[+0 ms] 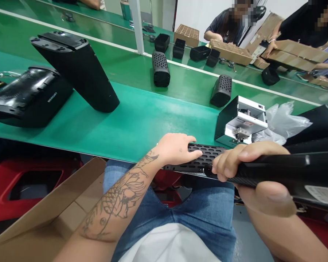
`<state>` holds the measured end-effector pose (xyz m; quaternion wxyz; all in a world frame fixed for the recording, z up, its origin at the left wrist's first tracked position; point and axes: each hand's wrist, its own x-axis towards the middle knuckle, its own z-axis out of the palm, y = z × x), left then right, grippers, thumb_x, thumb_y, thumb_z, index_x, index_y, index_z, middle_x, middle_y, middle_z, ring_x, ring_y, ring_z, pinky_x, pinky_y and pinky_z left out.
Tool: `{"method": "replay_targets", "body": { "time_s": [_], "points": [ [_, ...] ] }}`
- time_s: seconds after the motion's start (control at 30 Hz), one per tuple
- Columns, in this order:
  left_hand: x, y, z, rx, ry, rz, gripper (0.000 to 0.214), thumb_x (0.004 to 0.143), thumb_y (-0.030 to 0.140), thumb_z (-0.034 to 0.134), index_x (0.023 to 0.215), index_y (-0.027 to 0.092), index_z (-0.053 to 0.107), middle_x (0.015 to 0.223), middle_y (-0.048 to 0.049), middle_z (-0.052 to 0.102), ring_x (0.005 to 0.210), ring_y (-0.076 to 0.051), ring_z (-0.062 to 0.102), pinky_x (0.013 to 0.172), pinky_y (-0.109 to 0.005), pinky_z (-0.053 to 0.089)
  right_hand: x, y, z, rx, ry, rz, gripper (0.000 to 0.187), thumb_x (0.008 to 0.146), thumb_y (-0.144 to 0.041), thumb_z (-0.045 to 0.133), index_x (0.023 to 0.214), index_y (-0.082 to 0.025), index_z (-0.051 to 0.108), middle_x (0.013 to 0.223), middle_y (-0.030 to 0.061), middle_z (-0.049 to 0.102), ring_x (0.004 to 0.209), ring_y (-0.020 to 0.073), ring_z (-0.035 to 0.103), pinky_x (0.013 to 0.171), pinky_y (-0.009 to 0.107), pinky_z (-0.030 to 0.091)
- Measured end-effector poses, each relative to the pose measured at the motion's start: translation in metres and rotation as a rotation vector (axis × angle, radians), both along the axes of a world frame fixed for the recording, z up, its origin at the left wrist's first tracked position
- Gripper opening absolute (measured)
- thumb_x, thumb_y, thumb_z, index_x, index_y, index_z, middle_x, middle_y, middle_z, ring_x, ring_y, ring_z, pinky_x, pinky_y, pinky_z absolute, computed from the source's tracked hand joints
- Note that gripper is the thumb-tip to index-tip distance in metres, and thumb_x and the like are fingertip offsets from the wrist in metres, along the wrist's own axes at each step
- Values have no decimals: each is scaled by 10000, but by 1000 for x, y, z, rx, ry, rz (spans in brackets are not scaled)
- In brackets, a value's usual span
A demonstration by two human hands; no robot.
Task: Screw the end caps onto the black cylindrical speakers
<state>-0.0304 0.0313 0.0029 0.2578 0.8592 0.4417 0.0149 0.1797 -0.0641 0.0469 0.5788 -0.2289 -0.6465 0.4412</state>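
Observation:
At the front edge of the green bench, a black perforated housing [206, 153] lies on its side. My left hand [176, 148] holds it from the left end, thumb over the slotted face and the other fingers partly hidden behind. My right hand [258, 163] is wrapped round a black electric screwdriver [295, 169]. Its tip [207, 170] points left and meets the lower edge of the housing; the exact contact is too small to make out. Just behind my right hand stands a white and black screw feeder [242, 122].
Two tall black casings [79, 69] [30, 96] are at the left. Several perforated housings [161, 69] sit on the green conveyor. Clear plastic bags [282, 122] lie beside the feeder. An open cardboard box [79, 193] is below left. Co-workers [224, 31] handle cartons across the line.

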Motion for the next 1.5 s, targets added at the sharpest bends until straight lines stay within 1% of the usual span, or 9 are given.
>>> {"method": "replay_targets", "body": {
  "time_s": [0.17,0.47,0.83,0.97,1.03,1.13,1.27,1.37,1.5],
  "points": [
    [0,0,2,-12,-7,-5,659,1078,777,522,1476,334,804,1463,-55,864,1334,-357,812,1049,-430,630,-1,3,-1,3,-22,24,325,1064,-441,891,1303,-230,828,834,50,771,658,243,764,674,436,708],
    [1,2,4,-48,-11,-24,658,1091,773,505,1466,330,815,1441,-62,864,1309,-354,812,1049,-425,633,-7,20,1,-74,23,29,270,983,-467,969,1068,-255,825,723,-10,730,492,188,691,543,369,666],
    [1,0,2,-18,-25,-9,621,1104,750,525,1441,331,834,1367,-82,876,1246,-353,826,1023,-426,639,-3,14,-20,-39,-11,145,271,1028,-448,924,1190,-265,808,803,5,758,563,187,709,615,386,677],
    [1,-4,2,2,-2,-8,620,1129,748,491,1453,337,823,1386,-81,864,1279,-347,824,1043,-417,641,1,5,-5,-50,0,100,291,1024,-470,910,1214,-265,826,792,11,757,559,196,709,619,405,679],
    [1,-6,2,10,6,7,628,1140,746,473,1471,333,812,1400,-85,857,1284,-348,825,1054,-423,642,9,3,12,-81,31,-1,321,993,-518,934,1167,-264,844,741,12,737,519,209,683,589,430,675],
    [2,-10,0,26,10,39,646,1157,737,447,1490,309,798,1399,-101,856,1278,-353,826,1056,-439,641,32,15,32,-44,111,-368,263,941,-463,969,1077,-266,860,694,7,712,524,226,676,557,418,656],
    [3,-13,0,36,-13,62,610,1160,719,462,1434,300,811,1374,-100,866,1269,-350,828,1047,-438,638,74,59,22,174,90,-890,44,938,-204,884,924,-214,844,684,-3,729,546,198,687,565,343,651],
    [3,-14,2,31,-16,67,590,1155,706,475,1405,295,817,1352,-95,874,1272,-354,828,1052,-447,640,103,87,-5,234,88,-824,97,998,-142,855,922,-188,818,678,-8,744,551,156,710,570,260,643],
    [2,-12,1,15,-38,83,596,1136,705,509,1460,297,799,1426,-88,870,1315,-360,822,1096,-462,648,119,94,-26,258,111,-733,152,1066,-175,827,923,-190,776,700,-19,745,560,139,719,575,244,651]
  ]
}}
